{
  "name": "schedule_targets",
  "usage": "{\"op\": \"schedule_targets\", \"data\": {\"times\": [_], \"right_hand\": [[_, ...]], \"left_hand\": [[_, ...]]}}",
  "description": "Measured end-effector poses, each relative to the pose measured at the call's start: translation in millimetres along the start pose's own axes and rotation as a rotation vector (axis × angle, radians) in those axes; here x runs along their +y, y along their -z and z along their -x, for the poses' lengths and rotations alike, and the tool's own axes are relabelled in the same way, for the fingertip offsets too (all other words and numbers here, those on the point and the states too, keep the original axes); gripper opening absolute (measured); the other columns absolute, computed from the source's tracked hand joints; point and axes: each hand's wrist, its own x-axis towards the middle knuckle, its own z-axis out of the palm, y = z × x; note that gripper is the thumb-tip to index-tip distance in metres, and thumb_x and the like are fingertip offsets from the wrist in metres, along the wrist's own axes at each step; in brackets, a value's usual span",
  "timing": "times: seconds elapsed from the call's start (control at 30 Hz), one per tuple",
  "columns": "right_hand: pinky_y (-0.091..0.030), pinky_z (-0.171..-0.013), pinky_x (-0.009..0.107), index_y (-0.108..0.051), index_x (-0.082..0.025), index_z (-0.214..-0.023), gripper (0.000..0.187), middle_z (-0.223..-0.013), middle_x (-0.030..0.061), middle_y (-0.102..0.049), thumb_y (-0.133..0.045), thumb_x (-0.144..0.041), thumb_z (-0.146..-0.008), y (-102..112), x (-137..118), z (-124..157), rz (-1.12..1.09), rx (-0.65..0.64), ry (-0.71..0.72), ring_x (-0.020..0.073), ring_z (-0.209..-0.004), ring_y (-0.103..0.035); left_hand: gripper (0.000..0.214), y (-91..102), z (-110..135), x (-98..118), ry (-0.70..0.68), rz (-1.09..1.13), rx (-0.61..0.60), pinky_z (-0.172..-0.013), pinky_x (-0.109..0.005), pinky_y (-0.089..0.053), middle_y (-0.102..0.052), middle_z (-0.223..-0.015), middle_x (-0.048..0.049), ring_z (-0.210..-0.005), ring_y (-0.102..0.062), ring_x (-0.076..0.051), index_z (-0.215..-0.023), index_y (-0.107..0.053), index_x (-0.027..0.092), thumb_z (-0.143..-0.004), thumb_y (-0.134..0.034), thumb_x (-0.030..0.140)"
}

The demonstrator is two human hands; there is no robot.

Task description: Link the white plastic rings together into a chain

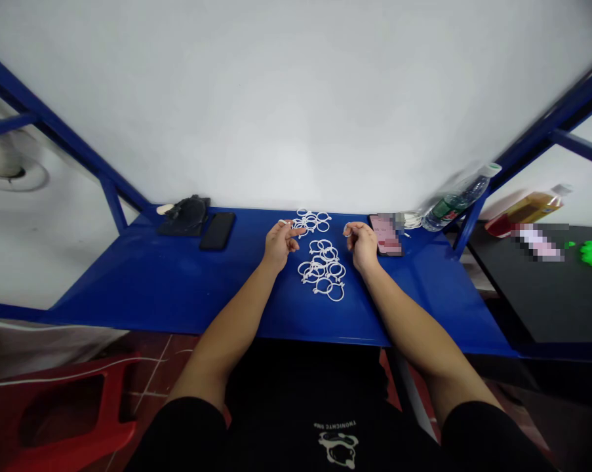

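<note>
Two groups of thin white plastic rings, each ring with a small knob or eyelet, lie on the blue table point(177, 282). The far pile of rings point(324, 226) is close to the wall; the near pile of rings point(335, 270) spreads between my forearms. My left hand point(277, 248) is just left of the far pile, its thumb and finger pinched on a white ring point(283, 221) that is mostly hidden. To the right of both piles, my right hand point(362, 244) has its fingers curled around a white ring point(347, 230), of which only a small part shows.
A black phone point(217, 231) and a dark crumpled item point(187, 215) lie at the left. On the right are a lit phone point(387, 237), a white cable point(412, 220) and a leaning water bottle point(460, 198). Blue frame bars point(74, 137) flank the table; a red stool point(111, 406) stands below.
</note>
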Motion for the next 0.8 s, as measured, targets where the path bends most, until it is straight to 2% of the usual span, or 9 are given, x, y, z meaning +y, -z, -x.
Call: {"op": "schedule_targets", "data": {"times": [0.17, 0.37, 0.43, 0.5, 0.57, 0.6, 0.7, 0.8], "right_hand": [[-0.029, -0.037, 0.023, -0.061, -0.022, -0.073, 0.015, -0.064, -0.0008, -0.063, -0.053, -0.033, -0.079, 1, 1, 0, 0.071, 0.003, 0.005, 0.0094, -0.04, -0.04], [-0.035, -0.043, 0.023, -0.06, -0.022, -0.069, 0.012, -0.061, -0.0016, -0.06, -0.049, -0.022, -0.075, 2, 7, 7, 0.198, -0.039, 0.104, 0.0124, -0.046, -0.047], [-0.04, -0.046, 0.025, -0.064, -0.022, -0.082, 0.016, -0.072, -0.0002, -0.068, -0.048, -0.02, -0.079, 3, 7, 11, 0.307, -0.101, 0.158, 0.0132, -0.048, -0.051], [-0.049, -0.054, 0.028, -0.066, -0.022, -0.106, 0.029, -0.091, 0.0022, -0.077, -0.049, -0.018, -0.084, 4, 6, 15, 0.473, -0.198, 0.229, 0.0153, -0.056, -0.06], [-0.056, -0.068, 0.032, -0.061, -0.023, -0.127, 0.043, -0.109, 0.0048, -0.08, -0.05, -0.015, -0.087, 4, 2, 18, 0.665, -0.317, 0.307, 0.0188, -0.071, -0.07], [-0.057, -0.075, 0.033, -0.061, -0.023, -0.13, 0.045, -0.113, 0.0057, -0.08, -0.05, -0.013, -0.088, 5, -1, 19, 0.758, -0.379, 0.346, 0.0205, -0.081, -0.073], [-0.057, -0.088, 0.035, -0.07, -0.023, -0.121, 0.038, -0.115, 0.0058, -0.08, -0.048, -0.013, -0.091, 6, -9, 21, 0.977, -0.521, 0.436, 0.0225, -0.098, -0.075], [-0.057, -0.092, 0.034, -0.074, -0.022, -0.117, 0.035, -0.113, 0.0055, -0.08, -0.047, -0.015, -0.095, 9, -17, 23, 1.076, -0.559, 0.493, 0.0224, -0.102, -0.074]], "left_hand": [[0.047, -1.4, -2, -5, -0.005, 0.001, 0.019, -0.037, -0.022, -0.034, -0.079, -0.082, -0.0054, -0.035, -0.053, -0.01, -0.1, -0.049, 0.022, -0.09, -0.059, 0.066], [0.041, 1.1, -6, -10, -0.052, -0.011, 0.041, -0.037, -0.022, -0.033, -0.076, -0.071, -0.0035, -0.033, -0.052, -0.011, -0.092, -0.046, 0.022, -0.089, -0.054, 0.062], [0.039, 1.7, -7, -11, -0.032, -0.015, 0.057, -0.037, -0.022, -0.033, -0.076, -0.07, -0.004, -0.033, -0.052, -0.012, -0.092, -0.047, 0.022, -0.089, -0.052, 0.06], [0.037, 1.6, -7, -11, -0.008, -0.029, 0.062, -0.038, -0.022, -0.034, -0.077, -0.071, -0.0047, -0.033, -0.053, -0.012, -0.093, -0.048, 0.021, -0.088, -0.051, 0.058], [0.037, 0.8, -6, -11, 0.004, -0.056, 0.049, -0.038, -0.022, -0.035, -0.077, -0.073, -0.0054, -0.035, -0.054, -0.012, -0.094, -0.051, 0.02, -0.087, -0.053, 0.056], [0.037, 0.2, -6, -11, 0.006, -0.073, 0.04, -0.039, -0.021, -0.035, -0.077, -0.074, -0.0058, -0.036, -0.055, -0.012, -0.095, -0.053, 0.019, -0.086, -0.055, 0.055], [0.037, -1.6, -4, -10, 0.005, -0.122, 0.028, -0.04, -0.02, -0.037, -0.078, -0.078, -0.0069, -0.039, -0.058, -0.011, -0.099, -0.058, 0.017, -0.083, -0.061, 0.05], [0.035, -3.0, -2, -10, 0.001, -0.167, 0.039, -0.042, -0.019, -0.039, -0.08, -0.088, -0.0079, -0.043, -0.059, -0.009, -0.103, -0.063, 0.015, -0.079, -0.065, 0.04]]}}
